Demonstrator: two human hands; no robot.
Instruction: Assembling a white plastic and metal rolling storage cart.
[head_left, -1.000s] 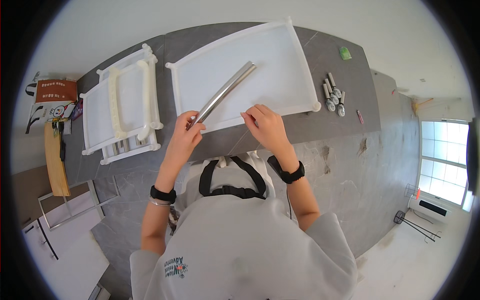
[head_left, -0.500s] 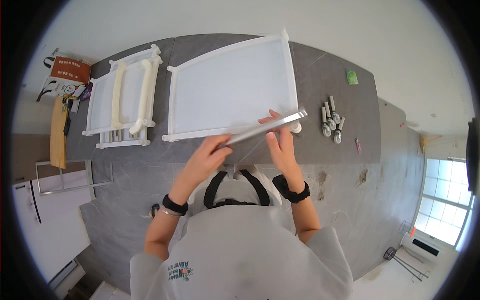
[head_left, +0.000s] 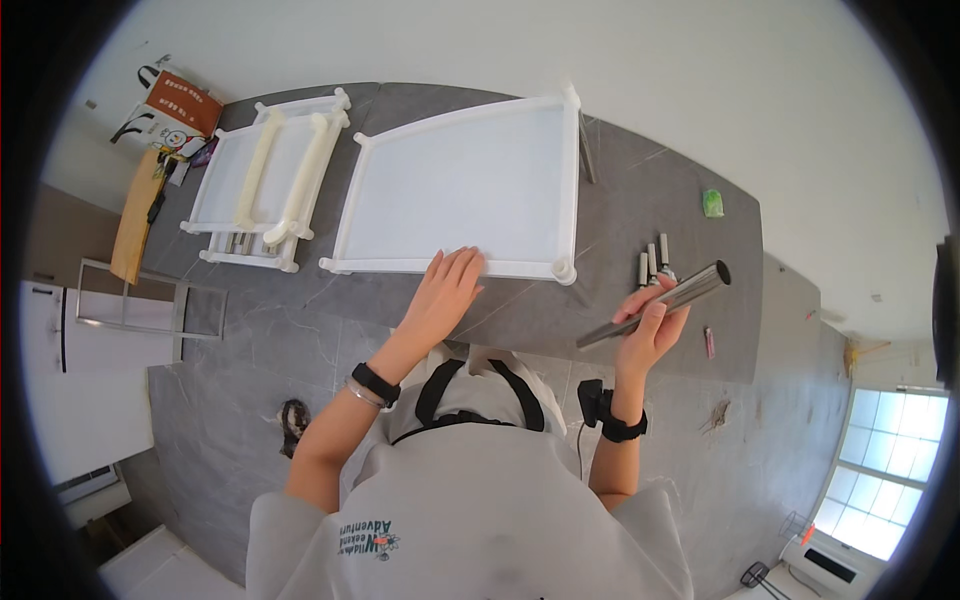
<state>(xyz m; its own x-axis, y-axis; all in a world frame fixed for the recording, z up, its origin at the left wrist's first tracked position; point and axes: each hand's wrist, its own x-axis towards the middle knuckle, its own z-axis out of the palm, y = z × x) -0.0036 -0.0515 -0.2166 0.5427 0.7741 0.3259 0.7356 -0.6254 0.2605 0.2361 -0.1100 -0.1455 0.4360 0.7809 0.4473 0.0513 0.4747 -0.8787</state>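
Observation:
A shiny metal tube (head_left: 703, 285) is in my right hand (head_left: 655, 328), gripped near its middle and slanting so that its hollow end points up and to the right. My left hand (head_left: 445, 295) lies with outstretched fingers on the near rim of a large white shelf panel (head_left: 465, 190), which has a white frame and corner sockets. Beneath its far right corner shows another metal tube (head_left: 588, 150). Several caster wheels (head_left: 653, 258) lie just beyond my right hand, which partly hides them.
Smaller white panels (head_left: 225, 180) are stacked on the left of the grey table (head_left: 400, 107), with two cream-coloured bars (head_left: 260, 165) on top. A green packet (head_left: 712, 203) and a small pink item (head_left: 710, 342) lie at the right. Bags (head_left: 180, 105) stand beyond the left end.
My left hand has let go of the metal tube and come down on the panel's near rim. My right hand has carried the tube to the right, towards the casters.

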